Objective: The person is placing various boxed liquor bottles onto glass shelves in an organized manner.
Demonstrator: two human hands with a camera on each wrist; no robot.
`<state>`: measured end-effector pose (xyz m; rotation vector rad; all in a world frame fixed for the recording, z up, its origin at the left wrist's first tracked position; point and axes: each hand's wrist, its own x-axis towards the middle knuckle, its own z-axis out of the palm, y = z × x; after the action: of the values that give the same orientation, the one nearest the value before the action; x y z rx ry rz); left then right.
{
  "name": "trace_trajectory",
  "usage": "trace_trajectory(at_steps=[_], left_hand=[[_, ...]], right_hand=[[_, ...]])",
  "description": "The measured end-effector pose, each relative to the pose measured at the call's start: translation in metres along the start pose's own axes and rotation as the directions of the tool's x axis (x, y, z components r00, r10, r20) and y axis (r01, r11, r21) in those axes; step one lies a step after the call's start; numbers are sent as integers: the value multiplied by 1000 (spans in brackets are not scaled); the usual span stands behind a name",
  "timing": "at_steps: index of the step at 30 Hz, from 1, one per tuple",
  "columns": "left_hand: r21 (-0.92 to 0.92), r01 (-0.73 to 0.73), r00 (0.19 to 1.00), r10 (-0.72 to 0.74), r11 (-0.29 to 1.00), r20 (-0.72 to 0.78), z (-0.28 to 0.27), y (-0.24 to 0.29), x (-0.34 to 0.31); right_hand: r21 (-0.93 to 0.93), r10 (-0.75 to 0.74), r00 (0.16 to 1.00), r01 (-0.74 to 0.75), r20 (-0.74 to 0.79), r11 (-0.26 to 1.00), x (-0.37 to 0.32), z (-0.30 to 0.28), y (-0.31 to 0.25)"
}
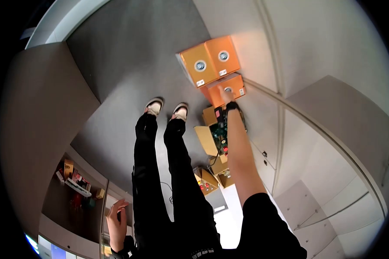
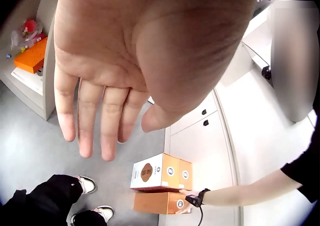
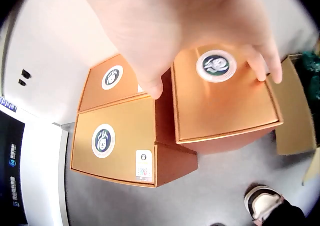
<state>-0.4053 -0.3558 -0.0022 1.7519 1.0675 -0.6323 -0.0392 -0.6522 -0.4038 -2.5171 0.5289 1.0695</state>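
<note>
My right hand spans the face of an orange box with a round emblem. Its thumb sits at the edge beside the gap, and its fingers bend at the opposite edge. Two matching orange boxes stand close alongside, one with a white label and one behind it. In the left wrist view, the pair of boxes shows a white side with a brown emblem. My left hand hangs at my side, palm showing and fingers loosely extended, holding nothing. It is far from the boxes.
Opened cardboard cartons with green and red items stand on the grey floor near the held box. White cabinets line that side. Opposite, a shelf holds small boxes and other items. My shoes are close to the cartons.
</note>
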Motion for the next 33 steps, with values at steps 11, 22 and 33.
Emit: trace_trajectory(at_steps=[11, 22, 33], left_hand=[[96, 98, 995, -98, 991, 2, -11, -5, 7], [92, 113, 991, -118, 989, 57, -15, -3, 25], [92, 71, 994, -78, 993, 76, -13, 5, 33]], right_hand=[[-294, 157, 984, -126, 84, 947, 20, 22, -30], [-45, 401, 914, -403, -58, 914, -8, 33, -37], [23, 399, 916, -398, -46, 917, -12, 33, -38]])
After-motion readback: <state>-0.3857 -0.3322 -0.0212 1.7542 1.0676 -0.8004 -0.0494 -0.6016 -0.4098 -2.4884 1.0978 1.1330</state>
